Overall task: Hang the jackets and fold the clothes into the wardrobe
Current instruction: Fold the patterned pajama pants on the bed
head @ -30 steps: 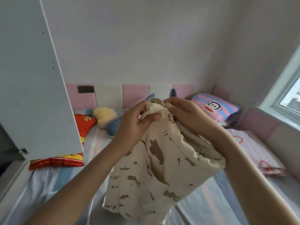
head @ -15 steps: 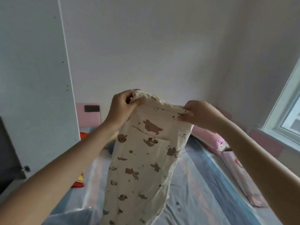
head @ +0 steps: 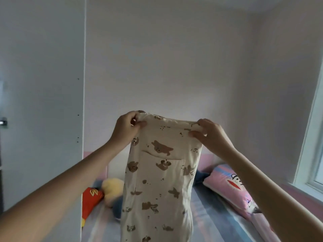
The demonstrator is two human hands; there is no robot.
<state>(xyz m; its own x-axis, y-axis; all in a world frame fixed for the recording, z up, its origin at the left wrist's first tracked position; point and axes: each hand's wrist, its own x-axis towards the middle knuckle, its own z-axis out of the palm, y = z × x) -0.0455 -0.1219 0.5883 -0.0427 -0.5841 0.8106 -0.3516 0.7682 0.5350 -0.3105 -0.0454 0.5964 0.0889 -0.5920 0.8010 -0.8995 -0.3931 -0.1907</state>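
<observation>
Cream bear-print garment (head: 157, 180): I am holding this one piece up by its top hem, and it is hanging straight down over the bed (head: 209, 220). My left hand (head: 126, 130) is pinching one hem corner and my right hand (head: 209, 135) the other (fingers curled round the cloth). One red pillow (head: 90, 198) and one yellow plush toy (head: 112, 189) are lying near the bed's far left corner, and one pink pillow (head: 232, 186) along its right edge.

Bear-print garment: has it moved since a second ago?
Yes. The bear-print garment has risen: its top edge, then level with the pink wall padding, now sits above it, held by the left hand and right hand.
</observation>
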